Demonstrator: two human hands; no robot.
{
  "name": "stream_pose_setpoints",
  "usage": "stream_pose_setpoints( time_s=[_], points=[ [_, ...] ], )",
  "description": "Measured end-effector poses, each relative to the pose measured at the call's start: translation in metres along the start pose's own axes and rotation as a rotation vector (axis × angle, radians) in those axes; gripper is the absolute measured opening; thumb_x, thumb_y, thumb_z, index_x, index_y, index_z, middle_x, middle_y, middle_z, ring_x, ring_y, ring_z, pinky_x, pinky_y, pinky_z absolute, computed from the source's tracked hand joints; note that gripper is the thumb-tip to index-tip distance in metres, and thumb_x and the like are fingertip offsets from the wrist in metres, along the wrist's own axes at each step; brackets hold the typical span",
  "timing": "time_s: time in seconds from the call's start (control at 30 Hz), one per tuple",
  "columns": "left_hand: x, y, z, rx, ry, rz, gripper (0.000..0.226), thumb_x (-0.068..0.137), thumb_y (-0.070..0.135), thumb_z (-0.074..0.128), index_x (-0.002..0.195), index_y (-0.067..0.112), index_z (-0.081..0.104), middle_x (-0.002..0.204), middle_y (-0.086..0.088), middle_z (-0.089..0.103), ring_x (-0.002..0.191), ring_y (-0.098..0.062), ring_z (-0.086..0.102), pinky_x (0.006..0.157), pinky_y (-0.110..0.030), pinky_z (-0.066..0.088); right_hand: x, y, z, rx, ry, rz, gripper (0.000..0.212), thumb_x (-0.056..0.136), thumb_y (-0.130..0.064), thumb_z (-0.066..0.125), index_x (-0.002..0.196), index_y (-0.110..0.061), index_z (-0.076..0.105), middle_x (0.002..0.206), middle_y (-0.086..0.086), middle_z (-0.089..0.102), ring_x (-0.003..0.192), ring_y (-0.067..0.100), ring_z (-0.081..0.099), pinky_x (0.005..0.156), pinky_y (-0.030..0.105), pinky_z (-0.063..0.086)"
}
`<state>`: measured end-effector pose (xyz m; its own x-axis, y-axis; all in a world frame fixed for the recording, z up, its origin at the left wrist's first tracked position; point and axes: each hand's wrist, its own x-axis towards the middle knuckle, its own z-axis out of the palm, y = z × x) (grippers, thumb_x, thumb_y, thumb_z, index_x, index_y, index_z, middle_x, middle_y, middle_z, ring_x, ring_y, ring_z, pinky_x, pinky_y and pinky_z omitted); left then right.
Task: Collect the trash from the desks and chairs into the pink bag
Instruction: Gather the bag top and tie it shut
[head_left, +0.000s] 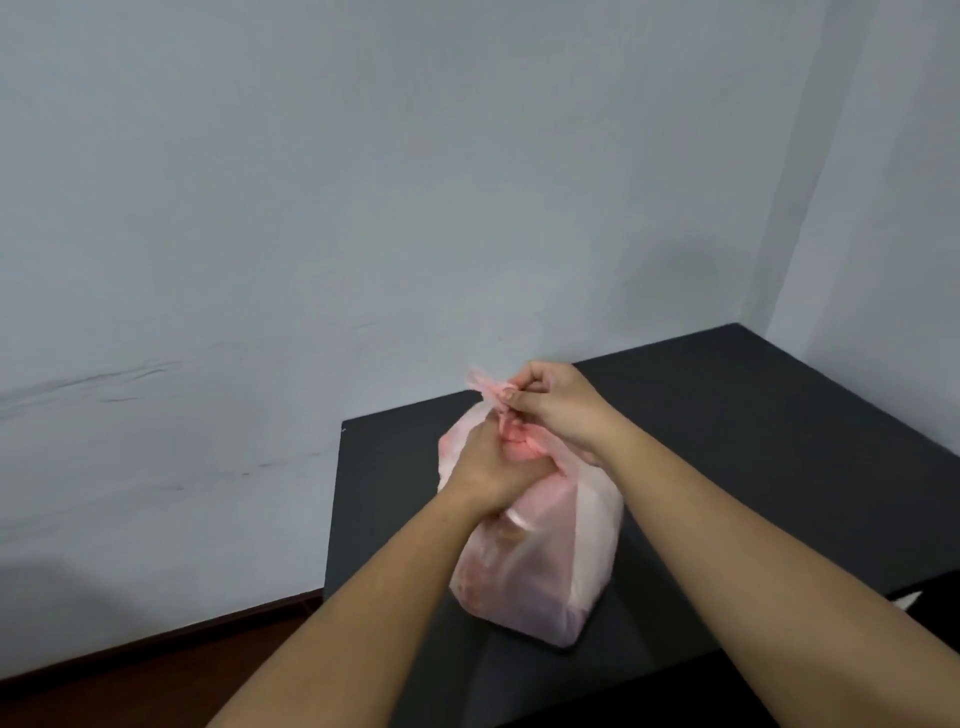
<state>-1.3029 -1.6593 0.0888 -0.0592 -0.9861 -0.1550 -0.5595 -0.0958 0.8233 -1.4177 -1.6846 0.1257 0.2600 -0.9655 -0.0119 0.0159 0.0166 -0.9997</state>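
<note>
Both hands are on the neck of the bag (540, 561), so the step in hand looks like tying it shut, the closing step of the collecting. Left hand (485, 467) is fisted on the gathered plastic just below the knot, at about 8 o'clock from it. Right hand (553, 410) sits at 2 o'clock from the knot, thumb and fingers pinched narrow on one twisted tail of plastic that sticks out toward 11 o'clock. Knot (519, 441) shows between the two hands as a darker pink bunch; whether it is snug cannot be told.

Next move probably calls for pulling the tail through or out while the left hand braces the neck, steady and not hard, since thin film may tear.

Bag stands upright on the black desk (753, 441), near the desk's left edge, well clear of the wall (363, 182). It is pale pink, semi-see-through, full and boxy at the base, creased near the top. Contents are blurred shapes, reddish low down; no item can be named. No loose trash shows on the desk.
</note>
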Motion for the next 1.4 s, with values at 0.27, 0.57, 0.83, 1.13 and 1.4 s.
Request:
stream_pose_setpoints(
  time_s=[0.27, 0.57, 0.83, 1.13, 1.4],
  points=[
    [0.01, -0.01, -0.022, 0.222, 0.153, 0.083, 0.021, 0.099, 0.024, 0.039, 0.086, 0.015, 0.054, 0.086, -0.001, 0.056, 0.078, -0.019, 0.056, 0.068, -0.028, 0.045, -0.022, -0.028, 0.01, -0.149, -0.008, -0.142, 0.009, 0.088, -0.004, 0.063, 0.081, -0.007, 0.06, 0.079, 0.014, 0.069, 0.076, 0.025, 0.065, 0.078, 0.034, 0.054],
    [0.047, -0.01, -0.094, -0.489, 0.062, -0.053, 0.035, 0.1, 0.009, 0.038, 0.131, -0.004, 0.049, 0.098, -0.015, 0.058, 0.087, -0.025, 0.055, 0.074, -0.034, 0.047, -0.043, -0.005, -0.013, 0.155, 0.619, 0.071, 0.042, 0.088, -0.059, 0.048, 0.118, -0.031, 0.059, 0.129, -0.004, 0.059, 0.116, 0.018, 0.054, 0.101, 0.041, 0.041],
    [0.045, 0.037, -0.076, -0.691, -0.176, 0.185, 0.023, 0.099, 0.031, 0.044, 0.113, 0.023, 0.059, 0.091, -0.005, 0.067, 0.085, -0.023, 0.063, 0.071, -0.034, 0.052, -0.074, -0.023, 0.009, 0.441, 0.533, -0.038, 0.052, 0.084, -0.067, 0.044, 0.117, -0.032, 0.064, 0.114, -0.006, 0.071, 0.105, 0.016, 0.067, 0.087, 0.038, 0.053],
    [-0.029, 0.164, 0.051, -0.737, -0.606, 0.396, 0.056, 0.079, 0.044, 0.053, 0.128, 0.018, 0.055, 0.114, -0.011, 0.067, 0.105, -0.028, 0.064, 0.088, -0.042, 0.053, -0.217, -0.064, -0.084, 0.343, 1.01, -0.269, 0.046, 0.093, -0.052, 0.042, 0.122, -0.022, 0.063, 0.117, 0.002, 0.069, 0.106, 0.022, 0.065, 0.088, 0.036, 0.051],
    [-0.197, 0.261, 0.253, -0.606, -1.033, 0.417, 0.046, 0.09, 0.051, 0.046, 0.124, 0.021, 0.054, 0.104, -0.006, 0.071, 0.092, -0.022, 0.067, 0.067, -0.03, 0.052, -0.465, -0.054, -0.173, 0.215, 1.373, -0.35, 0.034, 0.098, -0.038, 0.041, 0.115, -0.019, 0.065, 0.109, 0.003, 0.072, 0.1, 0.022, 0.066, 0.095, 0.038, 0.048]
  ],
)
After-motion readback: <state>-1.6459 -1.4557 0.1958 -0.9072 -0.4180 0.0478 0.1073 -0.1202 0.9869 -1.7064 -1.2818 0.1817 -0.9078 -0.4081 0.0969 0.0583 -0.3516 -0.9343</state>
